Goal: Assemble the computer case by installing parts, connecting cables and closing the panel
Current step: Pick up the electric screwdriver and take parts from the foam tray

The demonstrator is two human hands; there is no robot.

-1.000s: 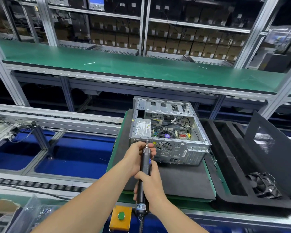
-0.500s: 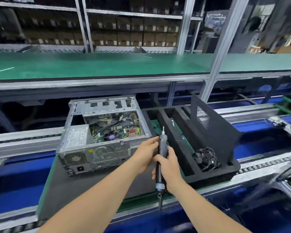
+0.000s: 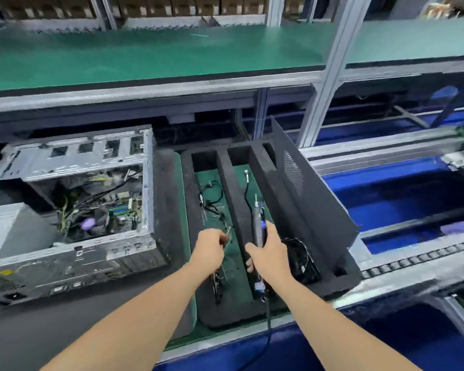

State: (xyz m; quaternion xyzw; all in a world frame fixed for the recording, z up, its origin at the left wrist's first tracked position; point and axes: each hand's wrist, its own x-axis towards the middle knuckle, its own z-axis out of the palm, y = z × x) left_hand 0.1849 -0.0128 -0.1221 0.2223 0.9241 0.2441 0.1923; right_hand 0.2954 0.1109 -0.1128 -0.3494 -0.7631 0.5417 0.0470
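Right hand (image 3: pixel 269 254) is clamped around the dark body of an electric screwdriver (image 3: pixel 258 223) and holds it over the black foam tray (image 3: pixel 232 188). The bit end points to the far side of the tray. A black cord (image 3: pixel 267 328) hangs from the tool's near end, past the tray's near edge. Left hand (image 3: pixel 208 249) is over the tray's left compartment, apart from the tool. Its fingers are curled together and a thin small piece (image 3: pixel 227 235) shows at the fingertips, but with the blur I cannot tell if they pinch it.

A small label (image 3: pixel 258 286) sits on the near end of the screwdriver and a yellow sticker (image 3: pixel 7 273) on the near wall of the computer case (image 3: pixel 97 253). Both are too blurred to read.

The case lies open just left of the tray, well apart from both hands. Inside it the motherboard (image 3: pixel 113 212) shows, and a grey power supply (image 3: pixel 8 228) fills the corner farthest from the tray. Loose black cables (image 3: pixel 212 196) lie on the green bottom of the tray's left compartment, beyond the left hand. A black side panel (image 3: pixel 303 194) with a perforated vent stands tilted in the tray's right slot, just right of the screwdriver. A black fan (image 3: pixel 304 257) lies in the tray's near right part, partly hidden by the right hand. Behind the tray runs a green shelf (image 3: pixel 145 54), and to the right of the tray a roller conveyor (image 3: pixel 418 261).
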